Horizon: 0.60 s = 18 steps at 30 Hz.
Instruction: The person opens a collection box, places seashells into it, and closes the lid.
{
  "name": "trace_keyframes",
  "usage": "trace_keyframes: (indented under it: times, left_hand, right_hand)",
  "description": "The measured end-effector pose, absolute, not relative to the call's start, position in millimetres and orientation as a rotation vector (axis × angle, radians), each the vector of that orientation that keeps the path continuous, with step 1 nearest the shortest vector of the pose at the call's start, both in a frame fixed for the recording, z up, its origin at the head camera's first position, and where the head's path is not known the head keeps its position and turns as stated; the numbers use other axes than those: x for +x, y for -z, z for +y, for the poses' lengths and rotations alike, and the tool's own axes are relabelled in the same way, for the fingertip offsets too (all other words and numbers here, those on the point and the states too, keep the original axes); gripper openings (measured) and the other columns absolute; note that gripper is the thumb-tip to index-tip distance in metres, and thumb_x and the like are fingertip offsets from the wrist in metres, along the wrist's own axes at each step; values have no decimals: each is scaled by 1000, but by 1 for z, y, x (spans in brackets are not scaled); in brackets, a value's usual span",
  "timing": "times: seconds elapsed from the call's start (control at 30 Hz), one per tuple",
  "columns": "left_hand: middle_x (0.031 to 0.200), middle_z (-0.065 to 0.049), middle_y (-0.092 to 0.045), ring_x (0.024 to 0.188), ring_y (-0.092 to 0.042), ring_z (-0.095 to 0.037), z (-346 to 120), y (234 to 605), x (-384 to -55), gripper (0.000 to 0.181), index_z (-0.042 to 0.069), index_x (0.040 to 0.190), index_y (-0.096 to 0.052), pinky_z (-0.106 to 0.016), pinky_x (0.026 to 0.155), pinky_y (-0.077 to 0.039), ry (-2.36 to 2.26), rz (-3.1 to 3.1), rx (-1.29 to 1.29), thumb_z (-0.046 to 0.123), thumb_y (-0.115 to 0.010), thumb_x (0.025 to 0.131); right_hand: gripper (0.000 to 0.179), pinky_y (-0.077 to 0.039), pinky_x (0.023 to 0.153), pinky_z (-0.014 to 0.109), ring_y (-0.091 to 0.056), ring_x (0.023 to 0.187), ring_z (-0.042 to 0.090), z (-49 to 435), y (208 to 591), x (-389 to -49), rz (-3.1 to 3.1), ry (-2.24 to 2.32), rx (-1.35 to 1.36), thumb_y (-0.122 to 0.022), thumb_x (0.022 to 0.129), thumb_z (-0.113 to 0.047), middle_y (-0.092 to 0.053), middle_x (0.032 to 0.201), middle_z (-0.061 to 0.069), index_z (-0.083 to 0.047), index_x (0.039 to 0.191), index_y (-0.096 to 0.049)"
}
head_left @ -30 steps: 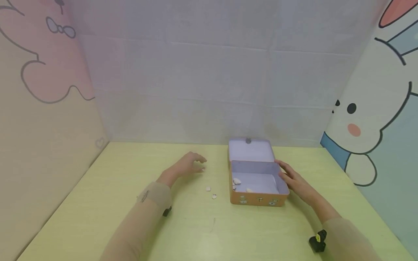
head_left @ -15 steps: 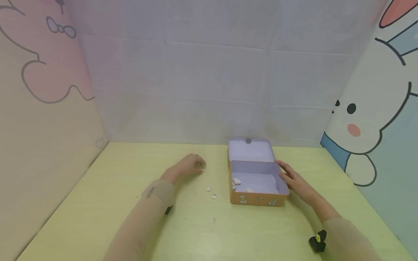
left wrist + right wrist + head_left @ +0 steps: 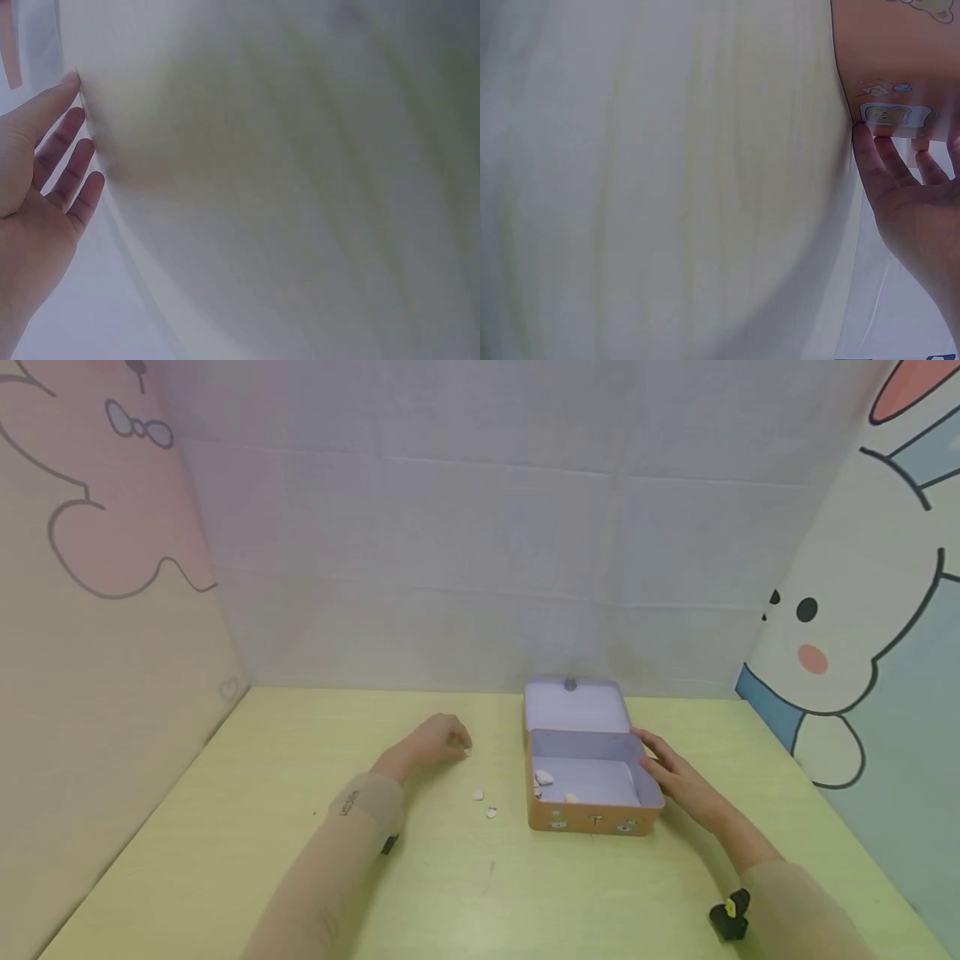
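Observation:
In the head view my left hand [image 3: 435, 741] is low over the table left of the box, fingers bent down and pinching a small white shell [image 3: 468, 752] at the fingertips. The left wrist view shows this hand's thumb and fingers [image 3: 88, 196] at the table surface, the shell out of sight. My right hand [image 3: 678, 781] rests its fingertips against the right side of an orange tin box [image 3: 600, 818], lid raised. The right wrist view has the fingers [image 3: 868, 161] extended along the box's printed side. Inside the box lie several shells, one white shell [image 3: 544, 777] near the left wall.
Two small pale pieces, one squarish white piece [image 3: 478, 795] and one white piece with dark marks [image 3: 491, 812], lie on the yellow table [image 3: 420, 893] between the left arm and the box. The raised lid [image 3: 576, 708] leans back behind the box. A white sheet [image 3: 480, 568] hangs behind the table.
The left hand's fingers, spread apart beside the shell a second ago, have come together and down onto it. The right hand and box stay where they were.

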State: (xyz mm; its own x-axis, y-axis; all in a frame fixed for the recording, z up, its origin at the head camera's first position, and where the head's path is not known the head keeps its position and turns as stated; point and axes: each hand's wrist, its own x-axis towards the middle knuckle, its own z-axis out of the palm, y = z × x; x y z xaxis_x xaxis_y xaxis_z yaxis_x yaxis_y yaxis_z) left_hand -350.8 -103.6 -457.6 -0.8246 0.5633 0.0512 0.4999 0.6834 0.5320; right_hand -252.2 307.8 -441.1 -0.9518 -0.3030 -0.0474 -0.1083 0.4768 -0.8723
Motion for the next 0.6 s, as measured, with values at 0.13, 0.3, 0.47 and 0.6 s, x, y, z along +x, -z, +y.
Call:
trace_keyframes:
  times: [0.13, 0.3, 0.47, 0.6]
  left_hand:
    - [101, -5, -65, 101, -58, -22, -103, 457, -350, 9, 9, 93, -71, -37, 93, -47, -815, 2787, 870, 10, -70, 84]
    - [101, -5, -65, 100, -58, -22, -102, 456, -349, 10, 9, 94, -70, -36, 93, -47, -782, 2801, 864, 12, -69, 84]
    - [101, -5, -67, 100, -60, -22, -102, 454, -348, 14, 9, 96, -70, -36, 93, -47, -789, 2800, 849, 13, -71, 83]
    - [102, -6, -67, 101, -60, -23, -101, 450, -346, 16, 8, 99, -70, -37, 94, -47, -807, 2802, 844, 13, -70, 84]
  right_hand:
    - [56, -30, 99, 67, -13, 138, 51, 307, 441, -252, 2529, 1473, -356, -36, 103, -29, -2, 156, 21, -15, 152, -12]
    - [57, -30, 100, 68, -13, 138, 51, 307, 440, -252, 2531, 1465, -341, -36, 103, -30, -2, 157, 21, -16, 152, -12]
    - [57, -31, 100, 66, -14, 138, 50, 307, 439, -252, 2535, 1459, -336, -37, 103, -30, -4, 157, 20, -16, 152, -13]
    - [55, -36, 98, 64, -24, 134, 51, 307, 436, -251, 2603, 1423, -386, -40, 102, -26, -11, 155, 24, -12, 151, -18]
